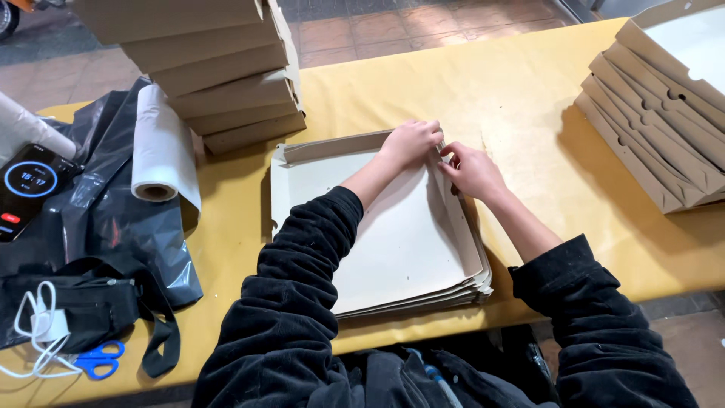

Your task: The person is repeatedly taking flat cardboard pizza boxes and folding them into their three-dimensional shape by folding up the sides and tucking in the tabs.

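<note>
A stack of flat cardboard box blanks (393,249) lies on the yellow table (513,91) in front of me. The top blank has its far flap raised. My left hand (411,142) presses on the far right corner of that top blank, fingers curled over the raised flap. My right hand (472,170) pinches the right side flap at the same corner, touching the left hand. Both arms wear black sleeves.
A tall stack of folded boxes (226,83) stands at the back left; another leaning stack (657,113) fills the right. At left lie a white paper roll (160,143), black plastic bags (98,219), a phone (26,189), a black pouch with white cable, and blue scissors (98,361).
</note>
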